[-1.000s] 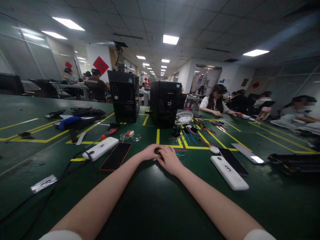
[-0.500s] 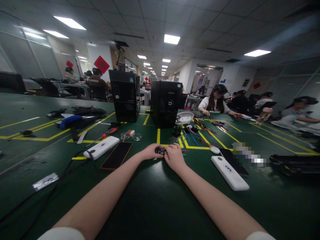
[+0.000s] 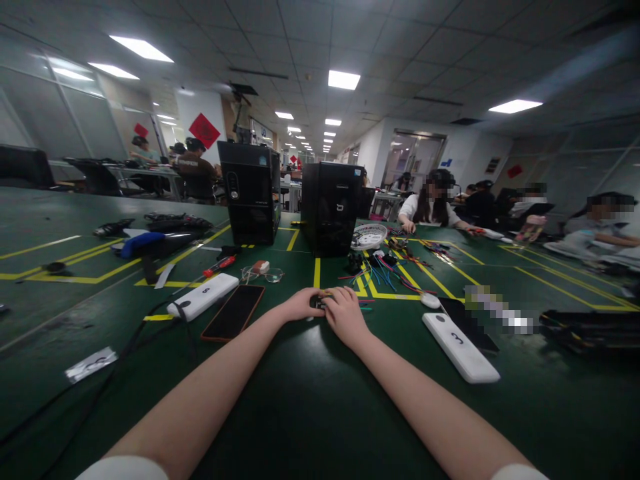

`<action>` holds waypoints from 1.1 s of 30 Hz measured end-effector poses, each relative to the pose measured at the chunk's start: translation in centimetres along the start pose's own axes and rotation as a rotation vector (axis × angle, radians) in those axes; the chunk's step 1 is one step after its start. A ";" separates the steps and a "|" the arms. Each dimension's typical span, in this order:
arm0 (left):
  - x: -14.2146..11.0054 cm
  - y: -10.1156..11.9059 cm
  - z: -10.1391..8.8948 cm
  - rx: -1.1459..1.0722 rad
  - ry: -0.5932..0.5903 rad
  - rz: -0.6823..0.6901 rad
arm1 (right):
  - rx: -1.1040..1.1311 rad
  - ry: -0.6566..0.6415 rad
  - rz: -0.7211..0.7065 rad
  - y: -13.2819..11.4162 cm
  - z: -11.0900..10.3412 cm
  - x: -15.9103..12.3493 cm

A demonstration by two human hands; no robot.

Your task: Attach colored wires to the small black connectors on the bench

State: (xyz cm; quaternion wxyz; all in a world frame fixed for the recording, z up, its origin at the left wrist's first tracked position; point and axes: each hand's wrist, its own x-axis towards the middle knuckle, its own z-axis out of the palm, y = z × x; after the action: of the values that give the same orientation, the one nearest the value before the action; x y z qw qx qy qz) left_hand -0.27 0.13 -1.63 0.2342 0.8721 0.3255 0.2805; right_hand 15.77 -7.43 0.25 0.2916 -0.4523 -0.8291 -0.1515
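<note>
Both hands meet low over the green table in front of me. My left hand [image 3: 303,304] is closed round a small black part [image 3: 317,302], whose exact kind I cannot make out. From the other side, my right hand [image 3: 345,312] curls its fingers over the same part and covers much of it. Thin red and green wire ends [image 3: 367,305] show just past the right knuckles. Left of my hands lie a dark phone [image 3: 234,312] with an orange edge and a white power bank [image 3: 204,297].
Two black computer towers [image 3: 333,207] stand ahead. Loose coloured wires [image 3: 383,270] and a white basket [image 3: 370,235] lie beyond my hands. Glasses [image 3: 273,275] and a red screwdriver [image 3: 219,267] lie left. Another white power bank [image 3: 460,348] lies right. A co-worker [image 3: 434,203] sits across the table.
My right fingers have shifted slightly left and closed further over the small black part, hiding more of it. My left hand has barely moved.
</note>
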 end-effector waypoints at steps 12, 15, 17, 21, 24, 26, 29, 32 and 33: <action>0.1 0.4 -0.3 0.004 -0.032 0.006 | -0.020 -0.033 0.048 0.2 1.5 0.3; 0.2 0.4 -0.3 0.001 -0.036 0.013 | -0.017 -0.048 0.065 0.2 1.6 0.3; 0.2 0.3 -0.3 0.003 -0.037 0.017 | -0.009 -0.050 0.088 0.2 1.6 0.3; 0.1 0.2 -0.3 0.016 -0.034 0.011 | -0.007 -0.035 0.117 0.2 0.9 0.4; 0.1 0.0 -0.2 0.001 -0.031 0.003 | 0.009 -0.056 0.061 0.1 0.2 0.3; 0.2 -0.2 -0.1 -0.022 -0.037 -0.010 | 0.047 -0.111 -0.034 -0.1 -0.2 0.0; 0.2 -0.4 -0.1 -0.041 -0.035 -0.044 | 0.111 -0.222 -0.181 -0.4 -0.4 -0.5; 0.2 -0.3 -0.2 -0.041 -0.021 -0.050 | 0.126 -0.238 -0.185 -0.4 -0.4 -0.5; 0.1 -0.2 -0.2 -0.042 -0.021 -0.046 | 0.119 -0.213 -0.152 -0.3 -0.4 -0.5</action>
State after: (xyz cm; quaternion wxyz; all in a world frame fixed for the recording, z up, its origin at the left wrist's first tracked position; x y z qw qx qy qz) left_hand -0.40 0.43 -1.57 0.2621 0.8621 0.3372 0.2728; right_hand 15.86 -8.10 0.28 0.2159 -0.3838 -0.8947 -0.0747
